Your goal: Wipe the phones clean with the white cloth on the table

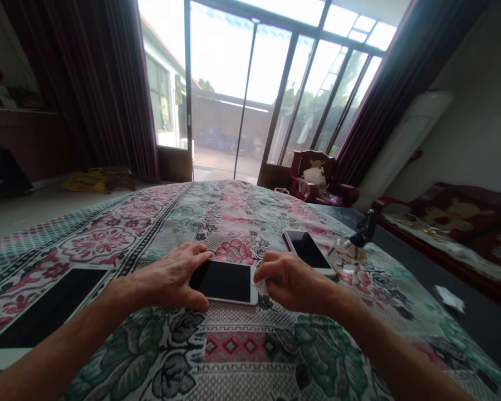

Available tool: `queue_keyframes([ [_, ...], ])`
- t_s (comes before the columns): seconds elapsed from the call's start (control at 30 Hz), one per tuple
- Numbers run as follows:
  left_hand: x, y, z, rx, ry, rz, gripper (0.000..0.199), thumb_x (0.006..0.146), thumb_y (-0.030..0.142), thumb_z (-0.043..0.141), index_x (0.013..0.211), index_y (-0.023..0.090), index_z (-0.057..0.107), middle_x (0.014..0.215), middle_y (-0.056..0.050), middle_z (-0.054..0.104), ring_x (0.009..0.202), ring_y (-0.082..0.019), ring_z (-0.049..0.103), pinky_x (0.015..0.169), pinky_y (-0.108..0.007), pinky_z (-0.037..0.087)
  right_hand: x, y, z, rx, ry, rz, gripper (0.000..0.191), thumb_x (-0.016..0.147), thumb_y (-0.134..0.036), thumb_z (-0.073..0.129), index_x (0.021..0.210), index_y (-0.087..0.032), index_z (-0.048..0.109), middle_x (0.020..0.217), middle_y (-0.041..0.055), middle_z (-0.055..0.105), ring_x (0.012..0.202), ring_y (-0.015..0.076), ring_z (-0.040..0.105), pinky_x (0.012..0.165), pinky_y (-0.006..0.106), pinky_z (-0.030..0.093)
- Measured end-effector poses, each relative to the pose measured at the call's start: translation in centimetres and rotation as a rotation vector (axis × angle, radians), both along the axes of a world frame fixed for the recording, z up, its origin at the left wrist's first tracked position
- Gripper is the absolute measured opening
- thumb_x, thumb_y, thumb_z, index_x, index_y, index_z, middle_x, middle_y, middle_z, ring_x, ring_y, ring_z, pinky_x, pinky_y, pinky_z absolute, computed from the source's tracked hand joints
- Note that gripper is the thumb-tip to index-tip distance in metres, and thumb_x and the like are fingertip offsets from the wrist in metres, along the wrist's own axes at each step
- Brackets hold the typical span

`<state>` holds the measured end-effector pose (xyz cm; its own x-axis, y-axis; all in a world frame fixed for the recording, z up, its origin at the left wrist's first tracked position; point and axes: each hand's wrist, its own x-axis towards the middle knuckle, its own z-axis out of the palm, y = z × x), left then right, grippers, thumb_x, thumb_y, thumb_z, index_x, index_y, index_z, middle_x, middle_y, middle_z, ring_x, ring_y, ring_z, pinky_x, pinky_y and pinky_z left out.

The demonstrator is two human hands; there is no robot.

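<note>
A white smartphone (223, 281) with a dark screen lies face up on the flowered tablecloth (234, 384). My left hand (177, 275) grips its left end, thumb at the near edge and fingers at the far edge. At the phone's right end, my right hand (286, 278) is closed around a crumpled white wipe (261, 286), which touches that end or lies right beside it. Behind my right hand rests a second white phone (309, 250), screen up. A white tablet (45, 312) lies at the left, partly covered by my left forearm.
A clear spray bottle (350, 250) with a black nozzle stands right of the second phone. Crumpled white tissue (450, 298) lies on a dark surface at the right. Beyond the table are a wooden armchair (315, 172), a wooden sofa (455, 217) and glass doors (229, 83).
</note>
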<state>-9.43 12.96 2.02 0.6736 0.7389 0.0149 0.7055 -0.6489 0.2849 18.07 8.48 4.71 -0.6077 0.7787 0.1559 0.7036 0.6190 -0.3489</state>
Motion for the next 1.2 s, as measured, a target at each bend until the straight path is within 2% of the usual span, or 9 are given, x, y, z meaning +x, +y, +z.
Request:
queue_keyframes([
  [0.17,1.1,-0.4,-0.3,0.0,-0.042,-0.009,0.076,0.069,0.062,0.062,0.133,0.023,0.045,0.133,-0.01,0.045,0.124,-0.032,0.04,0.102,-0.04,0.036,-0.6,0.3,-1.1,0.054,-0.041,-0.084,0.019,0.078,-0.013,0.049,0.08,-0.016,0.067,0.079,0.003,0.054,0.069,0.0107,0.048,0.065,0.024,0.036],
  [0.37,1.2,-0.1,-1.0,-0.027,-0.09,0.002,0.077,0.067,0.06,0.065,0.132,0.024,0.046,0.131,-0.01,0.044,0.121,-0.031,0.041,0.101,-0.04,0.038,-1.3,-1.3,-1.0,-0.021,-0.101,-0.05,0.017,0.076,-0.011,0.049,0.071,-0.016,0.065,0.077,0.0026,0.053,0.062,0.0089,0.045,0.059,0.023,0.033],
  [0.57,1.2,-0.1,-1.2,-0.017,-0.103,0.002,0.074,0.067,0.057,0.066,0.13,0.023,0.049,0.127,-0.01,0.046,0.117,-0.03,0.044,0.098,-0.04,0.039,-1.1,-1.2,-1.6,0.061,-0.085,-0.149,0.019,0.084,-0.012,0.045,0.083,-0.016,0.063,0.083,0.0041,0.053,0.071,0.0112,0.049,0.065,0.024,0.037],
  [0.67,1.2,-0.1,-1.2,-0.012,-0.114,0.012,0.073,0.067,0.057,0.066,0.129,0.022,0.049,0.128,-0.01,0.046,0.118,-0.031,0.043,0.099,-0.04,0.039,-1.0,-1.1,-2.0,0.087,-0.105,-0.138,0.021,0.087,-0.013,0.041,0.087,-0.016,0.062,0.088,0.0048,0.053,0.073,0.0113,0.05,0.066,0.024,0.038],
  [0.9,1.3,-0.1,-1.1,-0.017,-0.14,-0.012,0.072,0.065,0.056,0.067,0.127,0.022,0.051,0.128,-0.011,0.048,0.117,-0.032,0.045,0.098,-0.04,0.04,-1.3,-3.8,-2.3,0.098,-0.114,-0.134,0.02,0.085,-0.01,0.04,0.085,-0.017,0.058,0.087,0.005,0.052,0.074,0.0126,0.051,0.064,0.024,0.04],
  [1.1,1.2,0.0,-1.4,-0.009,-0.153,-0.006,0.074,0.065,0.057,0.066,0.128,0.021,0.051,0.128,-0.011,0.048,0.119,-0.031,0.044,0.1,-0.038,0.038,-2.7,-2.7,-1.7,0.113,-0.273,-0.278,0.017,0.085,-0.012,0.043,0.086,-0.016,0.059,0.09,0.006,0.055,0.076,0.014,0.052,0.062,0.025,0.037],
  [1.2,1.1,0.1,-1.6,-0.02,-0.146,-0.001,0.073,0.065,0.06,0.065,0.127,0.022,0.052,0.128,-0.01,0.048,0.119,-0.032,0.043,0.101,-0.041,0.037,-3.0,-2.5,-1.8,0.149,-0.314,-0.295,0.015,0.084,-0.012,0.045,0.085,-0.016,0.059,0.092,0.0067,0.055,0.079,0.015,0.052,0.061,0.025,0.035],
])
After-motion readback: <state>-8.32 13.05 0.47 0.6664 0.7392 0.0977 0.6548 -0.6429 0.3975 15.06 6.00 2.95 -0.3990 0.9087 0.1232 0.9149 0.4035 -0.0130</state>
